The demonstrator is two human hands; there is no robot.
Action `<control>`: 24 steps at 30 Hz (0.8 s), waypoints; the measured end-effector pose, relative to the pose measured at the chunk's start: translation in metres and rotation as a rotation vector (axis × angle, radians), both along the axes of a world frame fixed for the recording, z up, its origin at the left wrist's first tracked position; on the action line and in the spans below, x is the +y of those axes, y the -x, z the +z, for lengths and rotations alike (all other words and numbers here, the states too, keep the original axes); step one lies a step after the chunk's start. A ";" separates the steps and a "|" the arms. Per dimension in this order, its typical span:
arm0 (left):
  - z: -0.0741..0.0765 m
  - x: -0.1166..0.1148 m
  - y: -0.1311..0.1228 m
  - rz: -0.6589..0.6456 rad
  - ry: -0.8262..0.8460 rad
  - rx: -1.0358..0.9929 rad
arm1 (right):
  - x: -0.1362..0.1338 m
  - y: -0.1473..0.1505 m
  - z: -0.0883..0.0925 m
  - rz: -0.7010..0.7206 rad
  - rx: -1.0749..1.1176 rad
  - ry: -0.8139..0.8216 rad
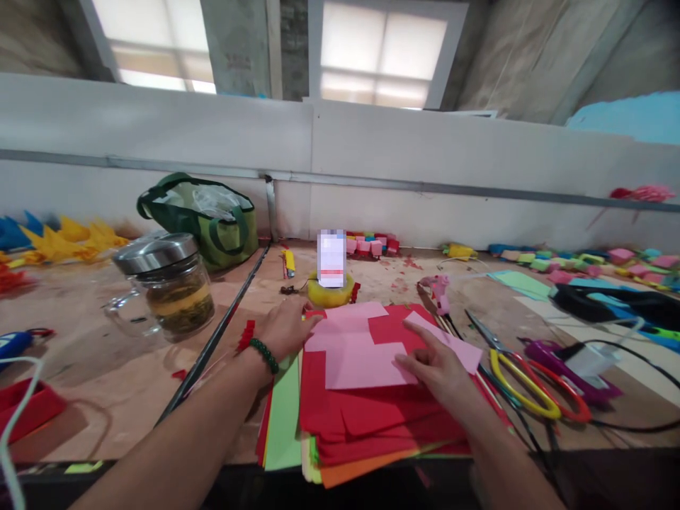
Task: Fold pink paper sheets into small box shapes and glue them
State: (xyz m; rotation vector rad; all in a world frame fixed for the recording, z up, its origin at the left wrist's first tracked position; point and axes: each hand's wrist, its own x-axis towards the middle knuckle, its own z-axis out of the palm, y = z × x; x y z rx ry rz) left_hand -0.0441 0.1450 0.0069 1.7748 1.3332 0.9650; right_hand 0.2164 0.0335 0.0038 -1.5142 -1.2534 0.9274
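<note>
Pink paper pieces (361,365) lie on a stack of red sheets (382,411), with green, yellow and orange sheets showing at its edges. My left hand (284,327), with a green bead bracelet at the wrist, rests at the left edge of the pink paper, thumb apart from the fingers and nothing gripped. Over the right side of the stack, my right hand (433,361) touches the pink paper with its thumb, while its extended index finger reaches a separate pink strip (451,343). Its fingers are apart.
Scissors (520,382), a pink glue gun (440,294) and a purple tool (574,375) lie right of the stack. Beyond it stands a phone (331,261) at a yellow tape roll (329,292). A glass tea jug (178,297) and green bag (212,223) are at left.
</note>
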 end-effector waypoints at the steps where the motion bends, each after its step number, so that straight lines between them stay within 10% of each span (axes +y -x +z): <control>1: 0.005 -0.007 -0.002 0.002 -0.062 0.026 | -0.004 0.002 0.002 0.008 0.007 0.013; 8: 0.020 -0.068 -0.036 -0.692 -0.344 0.493 | -0.011 0.000 0.000 0.037 0.020 0.045; 24: 0.012 -0.077 -0.028 -0.503 -0.222 0.533 | -0.022 -0.005 -0.027 0.012 -0.346 -0.102</control>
